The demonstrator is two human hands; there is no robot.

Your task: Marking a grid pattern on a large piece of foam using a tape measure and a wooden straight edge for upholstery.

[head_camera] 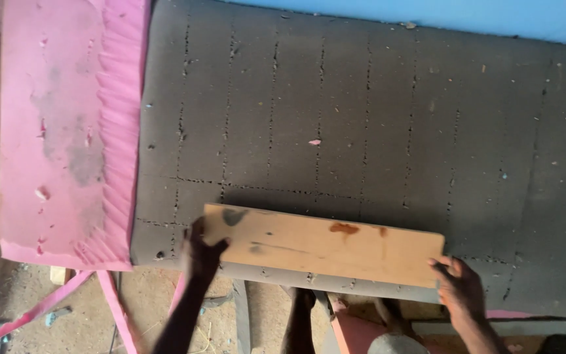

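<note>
Holding a flat wooden board (325,244) by its two short ends, we are keeping it laid across the near part of a big grey foam sheet (375,124). Our left hand (199,252) is clasping the board's left end, thumb on top and fingers curling under the edge, so the grasp is closed on the wood. Our right hand (458,288) is pressing against the board's lower right corner with fingers spread along the edge; we are touching the wood there, but whether the fingers are wrapping underneath is something we cannot tell.

The board is lying slightly tilted, its right end sitting nearer to us than its left. It is pale tan, carrying a rusty orange stain (344,228) near the middle and a dark smudge (233,216) near the left end.

The grey foam is showing rows of dotted perforation lines running both ways. To its left, a pink foam slab (67,131) is lying against the grey sheet, its ragged cut edge touching it. Thin pink foam strips (34,308) are trailing over the sandy floor (145,308) below. A blue surface (492,16) is bordering the far edge of the grey sheet.
</note>
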